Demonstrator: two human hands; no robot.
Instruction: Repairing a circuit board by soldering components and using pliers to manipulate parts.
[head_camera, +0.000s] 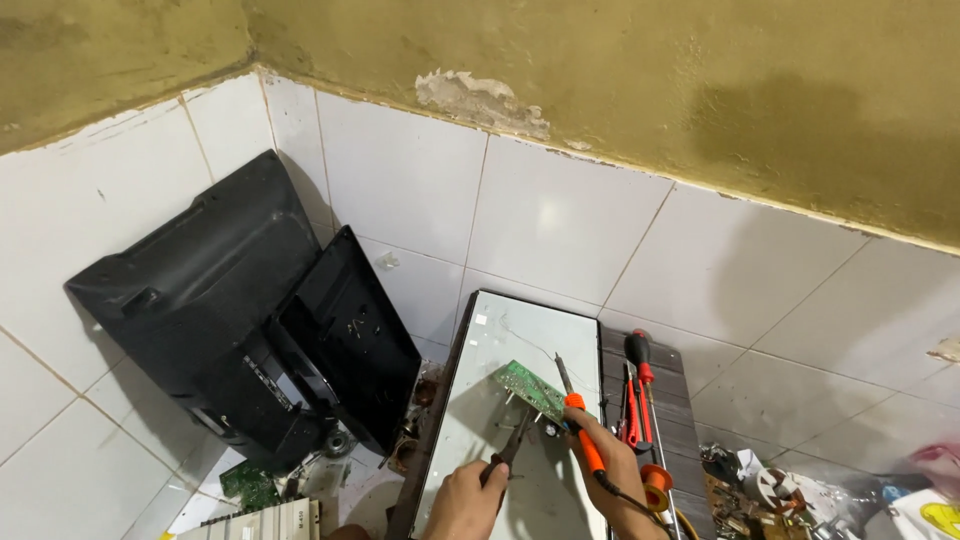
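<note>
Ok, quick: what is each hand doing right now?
Left hand: closed on dark pliers that reach to the green circuit board.
Right hand: closed on an orange-handled soldering iron, tip by the board.

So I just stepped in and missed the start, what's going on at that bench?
A person is working on a small green circuit board over a pale glossy panel. The left hand grips pliers that reach up to the board's lower edge. The right hand holds an orange-handled soldering iron, its tip near the board. Red screwdrivers lie on the slatted top to the right; black housings lean against the tiled wall.
</note>
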